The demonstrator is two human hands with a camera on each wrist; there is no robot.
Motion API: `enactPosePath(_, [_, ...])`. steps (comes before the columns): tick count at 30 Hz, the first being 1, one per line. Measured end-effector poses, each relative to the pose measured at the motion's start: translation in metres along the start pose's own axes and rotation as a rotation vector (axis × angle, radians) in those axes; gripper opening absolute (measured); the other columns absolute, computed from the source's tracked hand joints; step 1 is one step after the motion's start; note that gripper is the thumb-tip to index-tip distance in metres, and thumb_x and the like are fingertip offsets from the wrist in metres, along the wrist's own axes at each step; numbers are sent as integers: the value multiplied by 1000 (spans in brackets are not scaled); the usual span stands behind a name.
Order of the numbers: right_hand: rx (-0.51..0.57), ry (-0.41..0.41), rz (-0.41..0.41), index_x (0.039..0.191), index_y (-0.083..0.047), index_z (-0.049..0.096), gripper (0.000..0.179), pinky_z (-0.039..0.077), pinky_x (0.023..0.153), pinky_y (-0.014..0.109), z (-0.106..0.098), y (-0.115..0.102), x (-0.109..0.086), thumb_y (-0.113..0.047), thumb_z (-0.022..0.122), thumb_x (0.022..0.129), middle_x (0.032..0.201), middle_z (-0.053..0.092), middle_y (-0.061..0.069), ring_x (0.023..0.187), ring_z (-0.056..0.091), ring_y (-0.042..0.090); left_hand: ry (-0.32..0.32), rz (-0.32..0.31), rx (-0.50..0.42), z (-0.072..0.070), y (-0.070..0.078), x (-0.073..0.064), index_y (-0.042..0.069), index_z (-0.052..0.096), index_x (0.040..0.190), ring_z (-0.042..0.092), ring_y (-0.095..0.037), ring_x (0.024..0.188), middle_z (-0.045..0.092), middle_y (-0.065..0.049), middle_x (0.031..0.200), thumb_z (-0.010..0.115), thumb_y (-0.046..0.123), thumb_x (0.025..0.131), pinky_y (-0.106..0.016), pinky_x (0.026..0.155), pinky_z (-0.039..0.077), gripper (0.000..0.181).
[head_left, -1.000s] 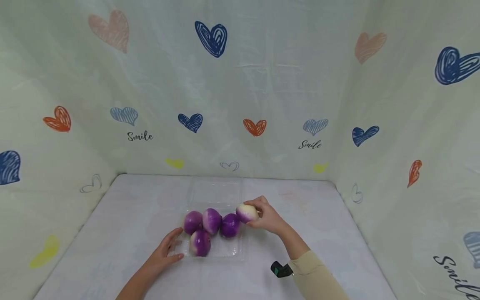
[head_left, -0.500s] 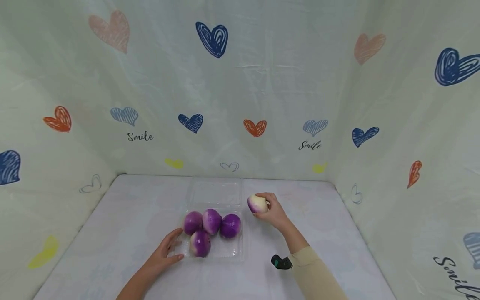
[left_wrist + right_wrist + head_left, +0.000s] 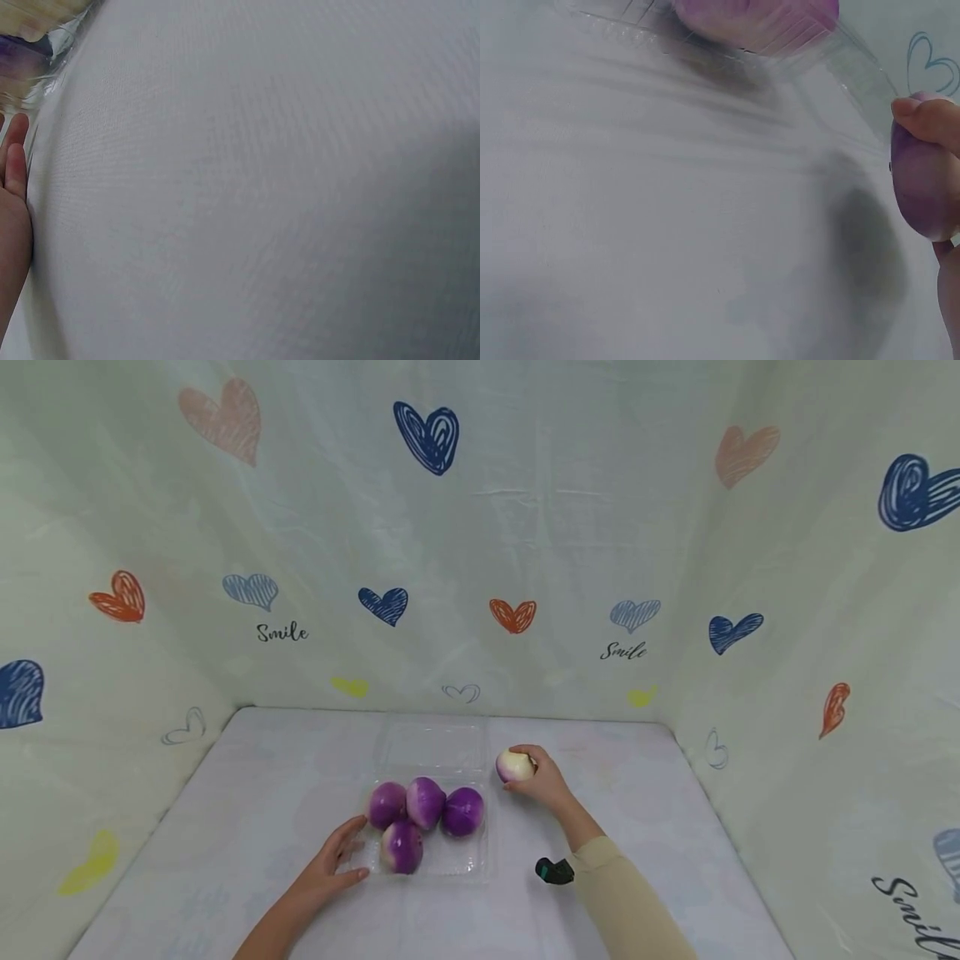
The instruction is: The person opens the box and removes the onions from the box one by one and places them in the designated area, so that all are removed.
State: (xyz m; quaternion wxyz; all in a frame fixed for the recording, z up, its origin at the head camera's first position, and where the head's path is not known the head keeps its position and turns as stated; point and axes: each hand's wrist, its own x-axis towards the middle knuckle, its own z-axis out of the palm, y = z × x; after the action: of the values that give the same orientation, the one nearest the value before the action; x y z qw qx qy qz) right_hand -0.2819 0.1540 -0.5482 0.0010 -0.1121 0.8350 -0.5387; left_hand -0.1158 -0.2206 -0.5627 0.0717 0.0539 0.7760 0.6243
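Observation:
My right hand grips a purple-and-white turnip between thumb and fingers, right of a clear plastic clamshell box. In the right wrist view that turnip hangs above the tabletop, its shadow lying apart from it. Several more turnips sit in the box: one at the right, one in the middle, one at the left and one in front. My left hand rests at the box's left side, fingers extended and thumb spread. Only its edge shows in the left wrist view.
The box's transparent lid lies folded back toward the rear wall. A black device sits beside the right sleeve. Heart-printed curtains enclose the white table at the back and both sides.
The right hand has carried its turnip from over the box's right edge, rightward and toward the back, then nearly stopped. The left hand and the other turnips have stayed put.

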Motion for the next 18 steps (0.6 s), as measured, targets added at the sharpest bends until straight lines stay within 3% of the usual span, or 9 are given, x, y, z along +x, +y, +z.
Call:
enactPosePath(5, [-31, 39, -90, 117, -7, 65, 61, 41, 96, 48, 7, 11, 3, -5, 91, 62, 121, 56, 11, 113, 51, 32, -1, -4, -10, -1, -1, 1, 3, 28, 150, 36, -39, 131, 27, -22, 154, 73, 5, 84, -22, 98, 34, 80])
enactPosePath(12, [-27, 22, 3, 123, -3, 61, 70, 36, 103, 51, 17, 18, 4, -6, 92, 61, 128, 54, 15, 121, 48, 34, 18, 10, -1, 0, -3, 2, 1, 29, 149, 37, -41, 131, 28, -24, 154, 74, 4, 83, -18, 99, 31, 80])
enactPosePath(18, [-36, 47, 38, 128, -2, 54, 75, 34, 105, 51, 22, 18, 3, -4, 91, 62, 133, 52, 18, 126, 44, 35, 14, 52, -6, 1, -3, 1, 0, 29, 148, 42, -33, 127, 30, -26, 152, 73, 3, 83, -14, 97, 30, 78])
